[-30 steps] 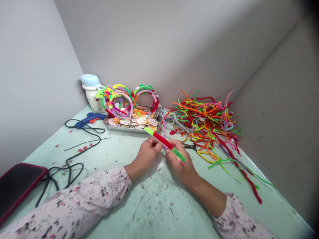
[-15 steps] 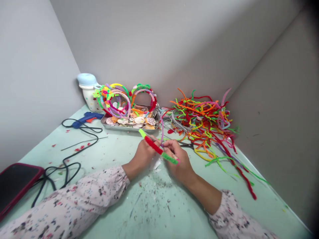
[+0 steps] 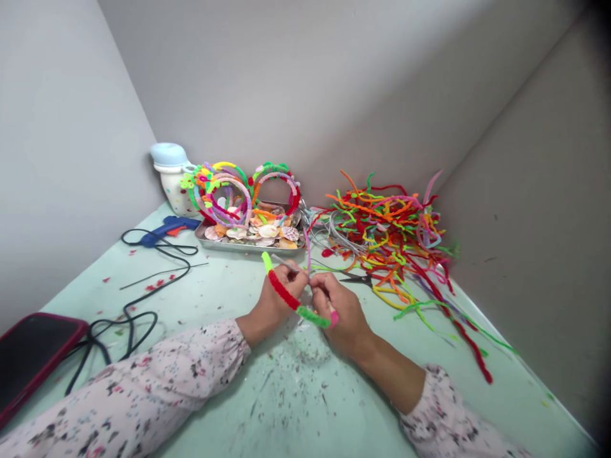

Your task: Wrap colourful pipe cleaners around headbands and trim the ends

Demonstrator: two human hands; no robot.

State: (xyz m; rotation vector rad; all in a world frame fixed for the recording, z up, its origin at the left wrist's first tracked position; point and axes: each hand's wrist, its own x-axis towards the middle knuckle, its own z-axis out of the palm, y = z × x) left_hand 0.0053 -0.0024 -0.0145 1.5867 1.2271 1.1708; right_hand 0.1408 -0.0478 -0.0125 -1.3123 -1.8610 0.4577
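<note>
Fuzzy red-and-green wrapped headband point(image 3: 291, 298) ran diagonally, its green tip up-left toward the tray point(image 3: 248, 247), its pink end down-right. The left hand point(image 3: 277, 296) pinched its red stretch; the right hand point(image 3: 341, 308) gripped the green part. Behind both, the tray held seashells point(image 3: 260, 234) and finished headbands point(image 3: 229, 191).

Craft corner: glue gun point(image 3: 168, 228) left of centre, pipe-cleaner heap point(image 3: 391, 235) at right, shell tray point(image 3: 248, 236), scrap-strewn table point(image 3: 286, 394).
</note>
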